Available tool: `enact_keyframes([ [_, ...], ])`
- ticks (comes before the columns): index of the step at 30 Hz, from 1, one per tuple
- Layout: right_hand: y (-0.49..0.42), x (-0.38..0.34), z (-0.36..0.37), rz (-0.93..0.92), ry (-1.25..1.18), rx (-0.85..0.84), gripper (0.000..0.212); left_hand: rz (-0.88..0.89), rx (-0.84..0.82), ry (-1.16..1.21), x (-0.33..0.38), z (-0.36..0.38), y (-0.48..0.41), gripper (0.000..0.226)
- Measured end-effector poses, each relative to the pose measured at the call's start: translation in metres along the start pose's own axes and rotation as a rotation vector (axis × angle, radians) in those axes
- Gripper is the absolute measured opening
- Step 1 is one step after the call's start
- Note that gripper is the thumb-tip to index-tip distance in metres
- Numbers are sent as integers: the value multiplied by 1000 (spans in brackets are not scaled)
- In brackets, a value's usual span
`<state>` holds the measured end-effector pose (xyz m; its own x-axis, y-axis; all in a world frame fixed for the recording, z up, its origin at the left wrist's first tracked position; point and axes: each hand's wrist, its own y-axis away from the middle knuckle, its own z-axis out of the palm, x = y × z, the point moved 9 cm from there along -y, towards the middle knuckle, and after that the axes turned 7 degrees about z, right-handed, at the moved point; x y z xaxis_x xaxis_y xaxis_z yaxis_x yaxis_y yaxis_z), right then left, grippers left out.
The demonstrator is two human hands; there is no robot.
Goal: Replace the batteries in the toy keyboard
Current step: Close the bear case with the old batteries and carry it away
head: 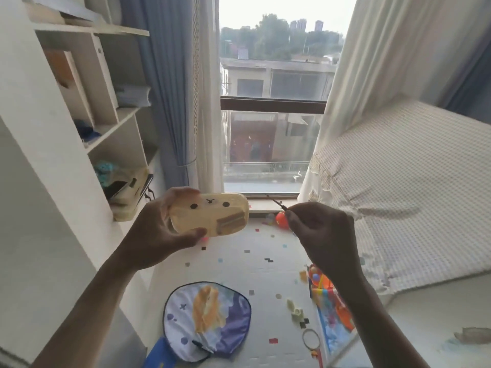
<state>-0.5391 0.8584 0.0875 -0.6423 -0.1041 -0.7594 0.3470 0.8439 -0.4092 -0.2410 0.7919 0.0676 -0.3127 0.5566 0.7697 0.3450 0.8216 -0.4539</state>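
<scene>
Above patterned floor mat (255, 261), left hand (156, 229) grips one toy keyboard (210, 213); right hand (324, 235) pinches one screwdriver (277, 202).

A round fan (207, 320) lies on the speckled mat (252, 264).

No readable text or numbers are showing anywhere. The toy keyboard (210, 213) is showing only a drawn face.

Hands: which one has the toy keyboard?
The left hand grips the yellow toy keyboard, raised before the window. The right hand pinches only a thin screwdriver.
</scene>
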Motion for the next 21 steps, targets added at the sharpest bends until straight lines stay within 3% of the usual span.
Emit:
enact_keyframes([
  [11, -280, 83, 107, -58, -16, -21, 10, -19, 12, 10, -143, 31, -265, 74],
  [21, -555, 108, 255, -142, -131, -197, 13, -112, 213, -29, -267, -4, -479, 70],
])
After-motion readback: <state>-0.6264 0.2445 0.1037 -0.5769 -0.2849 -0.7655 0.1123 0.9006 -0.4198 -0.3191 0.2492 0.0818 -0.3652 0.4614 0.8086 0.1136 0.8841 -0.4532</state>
